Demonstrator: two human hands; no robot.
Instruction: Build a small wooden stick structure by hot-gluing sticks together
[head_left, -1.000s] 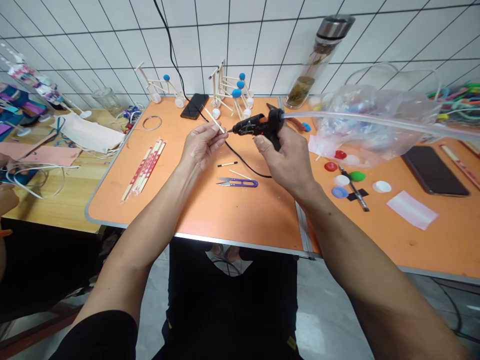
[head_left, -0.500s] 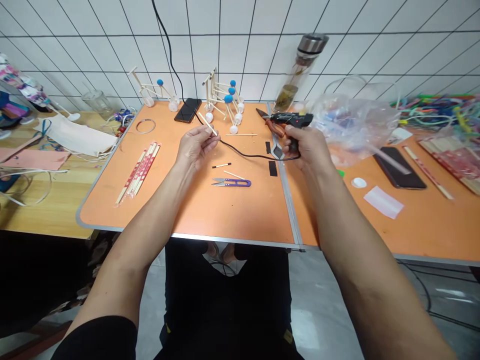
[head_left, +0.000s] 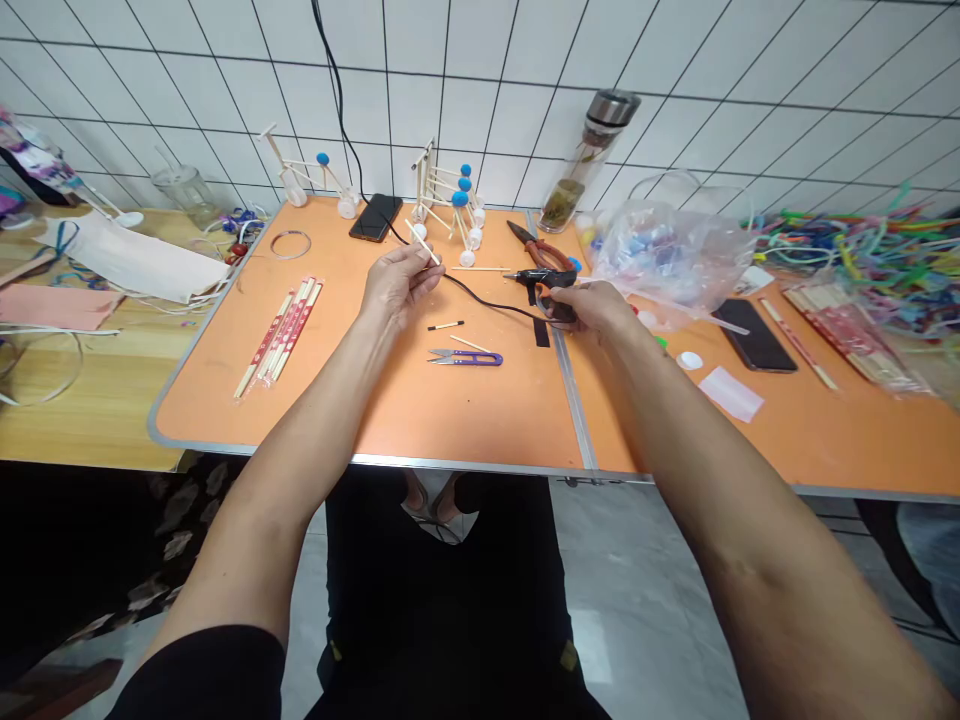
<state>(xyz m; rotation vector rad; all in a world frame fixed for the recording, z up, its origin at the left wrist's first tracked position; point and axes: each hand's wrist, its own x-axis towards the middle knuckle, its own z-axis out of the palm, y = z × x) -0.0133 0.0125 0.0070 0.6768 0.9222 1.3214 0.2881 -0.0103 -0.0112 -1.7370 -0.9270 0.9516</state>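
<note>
Between the fingertips of my left hand (head_left: 397,287) is a short pale wooden stick (head_left: 422,242), tilted up and to the left. My right hand (head_left: 589,308) is wrapped round the grip of a black hot glue gun (head_left: 544,277), its nozzle aimed left at the space before my left hand. A dark cable (head_left: 487,302) runs from the gun past the left fingers. Beyond the hands stand small stick models (head_left: 442,200) with blue and white round parts. Purple thread snips (head_left: 466,358) lie below the hands, near short stick pieces (head_left: 446,325).
Pliers (head_left: 544,250) and a tall glass bottle (head_left: 574,180) are behind the glue gun. Wrapped chopsticks (head_left: 281,335) lie left, near a ring (head_left: 290,244). A phone (head_left: 377,217) lies at the back. A clear plastic bag (head_left: 660,250) and another phone (head_left: 754,335) are right.
My right hand has brought the glue gun left and lower, away from the pliers and closer to the left hand. The left hand still holds the stick; the view has shifted slightly.
</note>
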